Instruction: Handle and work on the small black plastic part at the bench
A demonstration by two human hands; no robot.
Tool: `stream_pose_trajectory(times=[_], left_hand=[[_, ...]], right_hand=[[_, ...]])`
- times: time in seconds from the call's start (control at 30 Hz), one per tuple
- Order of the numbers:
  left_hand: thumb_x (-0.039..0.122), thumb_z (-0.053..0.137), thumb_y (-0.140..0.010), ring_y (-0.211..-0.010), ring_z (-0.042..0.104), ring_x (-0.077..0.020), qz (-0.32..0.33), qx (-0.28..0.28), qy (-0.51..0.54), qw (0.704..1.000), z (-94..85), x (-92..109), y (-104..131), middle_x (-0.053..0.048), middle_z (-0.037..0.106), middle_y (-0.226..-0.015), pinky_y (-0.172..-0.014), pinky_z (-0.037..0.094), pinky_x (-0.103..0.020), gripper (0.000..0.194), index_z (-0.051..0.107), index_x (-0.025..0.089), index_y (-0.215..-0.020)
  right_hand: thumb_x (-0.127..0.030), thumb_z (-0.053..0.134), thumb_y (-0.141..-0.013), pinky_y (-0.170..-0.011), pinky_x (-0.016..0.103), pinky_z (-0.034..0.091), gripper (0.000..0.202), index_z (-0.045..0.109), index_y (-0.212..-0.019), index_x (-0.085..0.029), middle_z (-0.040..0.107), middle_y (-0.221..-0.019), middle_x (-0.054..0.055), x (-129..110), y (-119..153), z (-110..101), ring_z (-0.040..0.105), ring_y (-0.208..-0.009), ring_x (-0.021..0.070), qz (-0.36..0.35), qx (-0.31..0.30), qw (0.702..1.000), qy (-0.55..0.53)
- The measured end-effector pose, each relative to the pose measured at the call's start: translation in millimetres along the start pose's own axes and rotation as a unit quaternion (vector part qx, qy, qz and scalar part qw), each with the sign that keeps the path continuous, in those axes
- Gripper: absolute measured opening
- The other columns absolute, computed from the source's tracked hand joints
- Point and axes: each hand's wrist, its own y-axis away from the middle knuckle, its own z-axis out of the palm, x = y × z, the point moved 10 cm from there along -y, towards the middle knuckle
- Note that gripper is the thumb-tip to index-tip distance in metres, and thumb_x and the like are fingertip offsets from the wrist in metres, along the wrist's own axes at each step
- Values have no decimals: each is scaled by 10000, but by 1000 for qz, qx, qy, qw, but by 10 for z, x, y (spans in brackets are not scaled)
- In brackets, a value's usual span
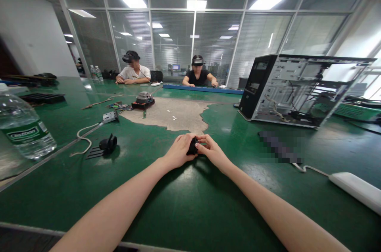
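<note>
Head: left hand [178, 152], right hand [212, 150] curled round black object [192, 147].

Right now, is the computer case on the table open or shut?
Open. The computer case has no cover on the side facing the camera, so the cables inside show.

rectangular lights [131, 0] show in a glass partition [172, 45] beyond the green table [190, 212], a white wall [29, 29] at left.
</note>
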Motion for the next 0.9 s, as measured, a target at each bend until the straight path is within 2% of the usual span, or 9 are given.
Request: stream_pose_trajectory(times=[0.13,0.33,0.47,0.57,0.67,0.8,0.9], left_hand=[[240,607,-666,-1058,442,-221,4,5,-4,1000,-5,5,0,-52,469,-1088,-927,307,-404,558,307,238,-1136],[259,612,-671,-1053,443,-219,9,8,-10,1000,-7,13,5,-61,469,-1086,-921,315,-392,564,303,221,-1142],[250,612,-669,-1054,441,-215,7,5,-10,1000,-2,6,6,-57,466,-1090,-923,314,-389,565,306,225,-1142],[239,615,-662,-1057,438,-214,5,2,-12,1000,0,-2,4,-57,464,-1094,-927,310,-386,576,300,223,-1144],[220,612,-659,-1052,441,-211,6,-2,-12,1000,5,1,2,-55,466,-1090,-929,308,-381,578,300,220,-1146],[236,605,-670,-1056,441,-218,4,2,-10,1000,11,-3,2,-53,466,-1088,-925,311,-388,559,308,226,-1143],[242,610,-667,-1065,438,-225,2,2,-9,1000,22,-16,3,-57,462,-1097,-927,308,-396,563,309,226,-1143]], right_hand=[[-373,605,-672,-724,328,472,307,490,-904,-207,560,-884,30,14,15,55,562,-802,149,18,-26,999,-5],[-347,622,-661,-751,323,459,239,484,-794,-205,556,-839,-1,-132,23,35,565,-803,144,-33,-12,999,-1],[-356,606,-677,-732,328,467,293,489,-901,-209,548,-891,21,-3,-1,-6,562,-798,145,-9,6,1000,10],[-361,573,-706,-731,337,467,303,477,-949,-207,558,-901,34,50,19,44,569,-783,146,8,-21,1000,16],[-330,588,-700,-720,321,472,296,448,-935,-219,558,-904,23,-9,50,90,574,-783,142,-6,-44,999,13],[-336,585,-700,-684,288,473,239,467,-864,-208,547,-892,13,-64,33,38,564,-756,126,-32,-17,999,27],[-350,576,-701,-656,288,474,257,468,-881,-202,539,-892,17,6,-1,2,557,-714,117,-18,1,1000,22]])
